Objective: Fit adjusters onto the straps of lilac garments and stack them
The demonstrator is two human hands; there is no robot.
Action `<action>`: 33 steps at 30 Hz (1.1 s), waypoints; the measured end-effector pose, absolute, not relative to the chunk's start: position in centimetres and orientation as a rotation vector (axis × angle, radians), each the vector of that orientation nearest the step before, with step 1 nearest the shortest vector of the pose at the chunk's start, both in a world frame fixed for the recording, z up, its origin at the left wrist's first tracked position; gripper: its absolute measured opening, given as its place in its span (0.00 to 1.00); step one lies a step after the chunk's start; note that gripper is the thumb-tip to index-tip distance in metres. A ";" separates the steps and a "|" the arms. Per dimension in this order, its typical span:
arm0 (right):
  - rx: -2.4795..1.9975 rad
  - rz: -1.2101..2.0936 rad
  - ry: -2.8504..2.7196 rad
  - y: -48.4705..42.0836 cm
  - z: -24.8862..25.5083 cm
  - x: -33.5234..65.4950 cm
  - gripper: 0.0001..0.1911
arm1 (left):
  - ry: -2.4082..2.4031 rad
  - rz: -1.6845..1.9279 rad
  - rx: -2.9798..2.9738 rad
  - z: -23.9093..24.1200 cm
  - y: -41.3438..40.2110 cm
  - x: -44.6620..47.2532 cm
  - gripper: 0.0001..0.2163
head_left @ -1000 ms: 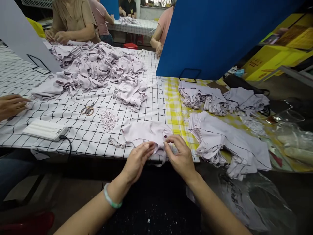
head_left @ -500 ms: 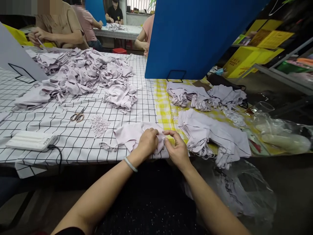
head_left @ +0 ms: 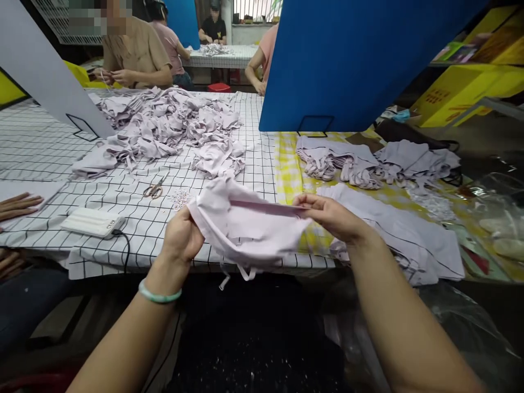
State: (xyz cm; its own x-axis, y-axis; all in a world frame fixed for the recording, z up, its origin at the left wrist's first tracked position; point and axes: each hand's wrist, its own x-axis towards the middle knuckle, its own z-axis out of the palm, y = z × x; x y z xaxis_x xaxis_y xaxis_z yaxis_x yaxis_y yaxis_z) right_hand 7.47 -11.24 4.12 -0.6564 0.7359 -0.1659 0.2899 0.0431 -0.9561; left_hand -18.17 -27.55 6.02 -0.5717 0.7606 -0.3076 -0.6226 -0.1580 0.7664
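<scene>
A pale lilac cloth piece (head_left: 249, 226) is held up over the near table edge, stretched between both my hands. My left hand (head_left: 181, 237) is closed on its left end. On the right end, my right hand (head_left: 331, 215) pinches the top hem. Thin straps dangle from the bottom of the piece. A flat stack of the same lilac pieces (head_left: 393, 232) lies just right of my right hand on the yellow checked cloth (head_left: 289, 174).
A big heap of lilac pieces (head_left: 167, 128), scissors (head_left: 154, 189), cut scraps (head_left: 180, 199) and a white power bank (head_left: 92, 222) lie on the grid tablecloth. A blue divider (head_left: 352, 60) stands behind. More stacks (head_left: 368, 161) at right. Another person's hand (head_left: 18, 204) rests at left; other people work beyond.
Both hands lifted the lilac piece off the table and pulled it apart, left hand moving left, right hand right. The view shifted slightly.
</scene>
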 end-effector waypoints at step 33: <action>-1.264 0.557 -2.146 -10.6 -3.5 5.2 0.07 | 2.104 0.981 1.966 -1.4 -23.1 -24.2 0.10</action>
State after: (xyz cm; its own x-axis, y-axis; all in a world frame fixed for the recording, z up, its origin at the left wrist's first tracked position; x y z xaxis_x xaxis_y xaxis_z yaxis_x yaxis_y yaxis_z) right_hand 5.15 -10.59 -3.52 -0.3817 0.8841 0.2696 0.6414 0.4634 -0.6115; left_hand -24.19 -23.05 -1.35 -0.1618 0.9238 0.3470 0.8595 -0.0409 0.5095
